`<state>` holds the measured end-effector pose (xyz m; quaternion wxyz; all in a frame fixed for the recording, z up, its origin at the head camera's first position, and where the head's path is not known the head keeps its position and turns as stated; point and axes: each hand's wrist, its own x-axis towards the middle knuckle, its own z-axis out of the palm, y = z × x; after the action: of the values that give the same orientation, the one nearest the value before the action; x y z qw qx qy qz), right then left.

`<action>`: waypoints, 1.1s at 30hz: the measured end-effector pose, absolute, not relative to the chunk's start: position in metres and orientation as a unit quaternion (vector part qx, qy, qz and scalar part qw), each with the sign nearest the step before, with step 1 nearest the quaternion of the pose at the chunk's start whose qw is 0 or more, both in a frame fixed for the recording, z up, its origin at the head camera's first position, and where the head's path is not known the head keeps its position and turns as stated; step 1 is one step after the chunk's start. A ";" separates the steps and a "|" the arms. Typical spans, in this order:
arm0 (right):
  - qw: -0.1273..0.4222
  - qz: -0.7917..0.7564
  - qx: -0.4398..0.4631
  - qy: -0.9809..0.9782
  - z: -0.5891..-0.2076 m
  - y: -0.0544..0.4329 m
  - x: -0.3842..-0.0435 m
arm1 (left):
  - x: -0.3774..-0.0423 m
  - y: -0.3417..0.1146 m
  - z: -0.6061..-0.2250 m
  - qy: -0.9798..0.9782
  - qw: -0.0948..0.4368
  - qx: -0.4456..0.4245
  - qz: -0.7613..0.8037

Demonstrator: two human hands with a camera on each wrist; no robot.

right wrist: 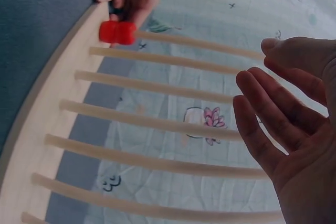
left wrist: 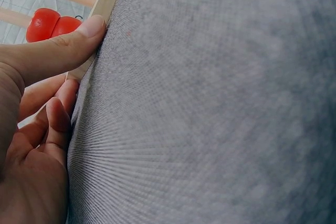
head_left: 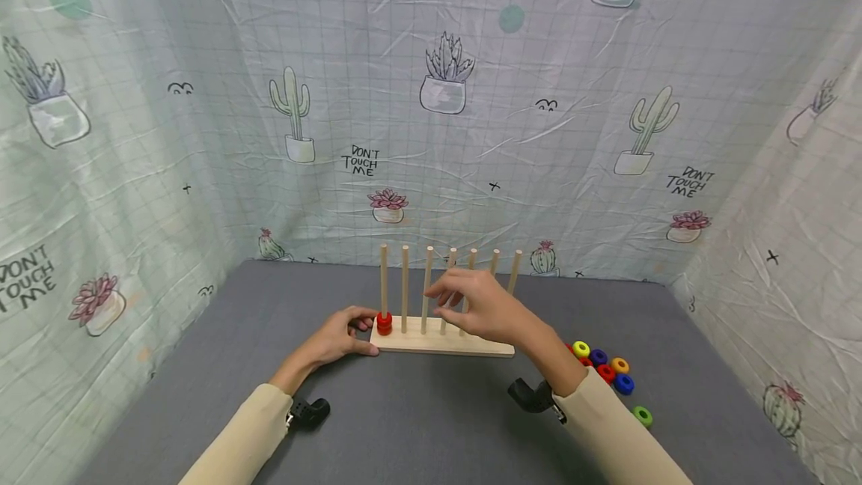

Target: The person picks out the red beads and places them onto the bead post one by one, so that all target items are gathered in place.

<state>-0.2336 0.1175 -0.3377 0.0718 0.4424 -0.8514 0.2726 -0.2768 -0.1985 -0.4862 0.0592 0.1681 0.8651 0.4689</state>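
Observation:
A wooden peg stand has several upright pegs in a row along its pale base. Two red rings are stacked at the bottom of its leftmost peg. My left hand grips the left end of the base, the thumb along the front edge and fingers behind. Raised in front of the middle pegs, my right hand hides parts of them. In the right wrist view its fingers are loosely bent, apart from the thumb, with nothing between them.
To the right, partly behind my right forearm, lies a group of loose rings, among them a yellow ring, an orange ring and a blue ring. Nearer lies a green ring. A cactus-print curtain surrounds the grey table.

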 end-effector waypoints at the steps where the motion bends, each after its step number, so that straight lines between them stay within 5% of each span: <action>1: 0.071 0.272 0.440 -0.853 -0.340 0.119 -0.233 | -0.277 -0.198 -0.486 0.865 0.058 0.168 0.469; 33: 0.035 0.300 0.390 -0.870 -0.392 0.178 -0.229 | -0.279 -0.199 -0.488 0.866 0.058 0.172 0.467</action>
<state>-0.2290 0.1780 -0.3922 0.0355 0.3904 -0.8696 0.3002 -0.2787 -0.1993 -0.4880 0.0578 0.1715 0.8657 0.4666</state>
